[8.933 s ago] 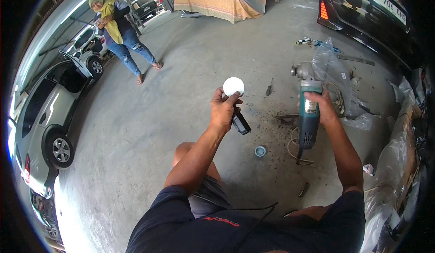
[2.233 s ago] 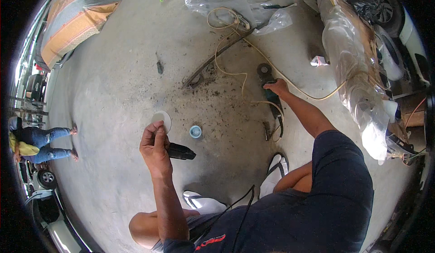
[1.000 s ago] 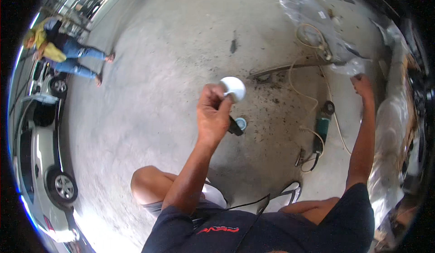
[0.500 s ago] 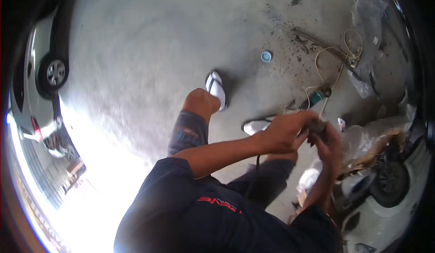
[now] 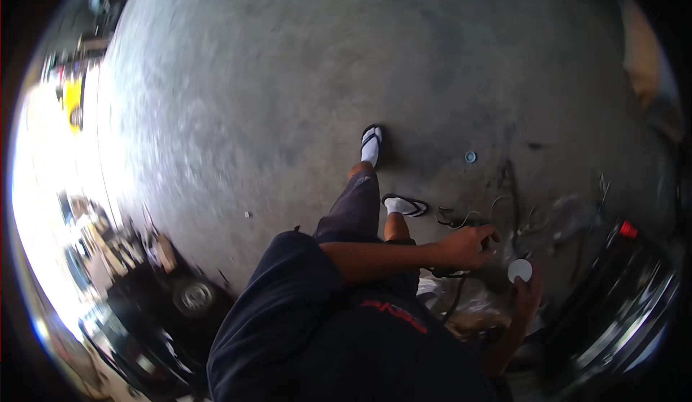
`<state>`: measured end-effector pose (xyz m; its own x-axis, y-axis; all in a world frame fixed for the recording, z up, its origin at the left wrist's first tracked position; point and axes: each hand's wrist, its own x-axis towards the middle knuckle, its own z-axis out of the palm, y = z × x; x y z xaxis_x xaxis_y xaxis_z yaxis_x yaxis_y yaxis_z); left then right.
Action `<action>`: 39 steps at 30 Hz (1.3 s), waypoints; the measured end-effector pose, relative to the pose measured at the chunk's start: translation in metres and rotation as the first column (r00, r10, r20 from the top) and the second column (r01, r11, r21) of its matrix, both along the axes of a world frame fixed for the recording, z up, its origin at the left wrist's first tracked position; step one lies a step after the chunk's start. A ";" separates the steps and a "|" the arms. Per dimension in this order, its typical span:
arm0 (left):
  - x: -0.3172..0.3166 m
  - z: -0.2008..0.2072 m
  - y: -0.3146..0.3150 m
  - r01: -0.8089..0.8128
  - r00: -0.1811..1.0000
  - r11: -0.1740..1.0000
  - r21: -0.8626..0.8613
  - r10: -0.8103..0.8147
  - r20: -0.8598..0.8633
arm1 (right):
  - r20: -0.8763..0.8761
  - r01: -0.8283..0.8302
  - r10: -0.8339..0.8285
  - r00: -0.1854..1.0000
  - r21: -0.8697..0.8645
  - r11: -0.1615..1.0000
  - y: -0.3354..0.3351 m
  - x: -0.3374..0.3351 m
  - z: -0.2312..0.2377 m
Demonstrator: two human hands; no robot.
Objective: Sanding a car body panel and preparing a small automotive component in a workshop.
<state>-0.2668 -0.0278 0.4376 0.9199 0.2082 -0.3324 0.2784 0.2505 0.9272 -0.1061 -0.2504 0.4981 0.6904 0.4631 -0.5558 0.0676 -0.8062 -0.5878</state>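
Note:
My right hand (image 5: pixel 530 295) grips a white round disc (image 5: pixel 520 271), its thumb over the lower edge. Close beside it, to the left, my left hand (image 5: pixel 467 247) is closed with its fingers curled. Whatever it holds, if anything, cannot be made out in the dim light. A dark patch lies between the two hands, too unclear to name. Below my left forearm a dark cord or hose (image 5: pixel 455 297) hangs down in front of crumpled plastic wrapping (image 5: pixel 486 305).
A small blue ring-shaped lid (image 5: pixel 471 157) lies on the concrete floor ahead. A pale cable (image 5: pixel 497 204) and clear plastic (image 5: pixel 566 218) spread past my hands. At right stands a dark shiny car (image 5: pixel 620 301); at lower left, another dark vehicle with a wheel (image 5: pixel 196 297).
The view has swung round, and the floor clutter now lies nearer my hands. My hands, close together on a greyish object before, are further apart. The white disc now shows in my right hand.

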 end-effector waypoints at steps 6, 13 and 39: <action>-0.056 -0.004 0.125 -0.283 0.958 0.880 -0.380 0.243 -0.152 | -0.111 -0.149 0.144 0.983 -0.033 0.988 0.189 -0.002 0.063; -0.103 0.041 0.227 -0.509 0.856 0.603 -0.615 0.434 -0.283 | -0.157 -0.353 0.355 0.922 0.043 0.935 0.356 -0.024 0.051; 0.209 0.139 0.677 -0.522 0.820 0.852 -0.045 0.515 0.250 | 0.081 -0.151 0.133 0.988 0.704 0.694 0.738 0.272 0.121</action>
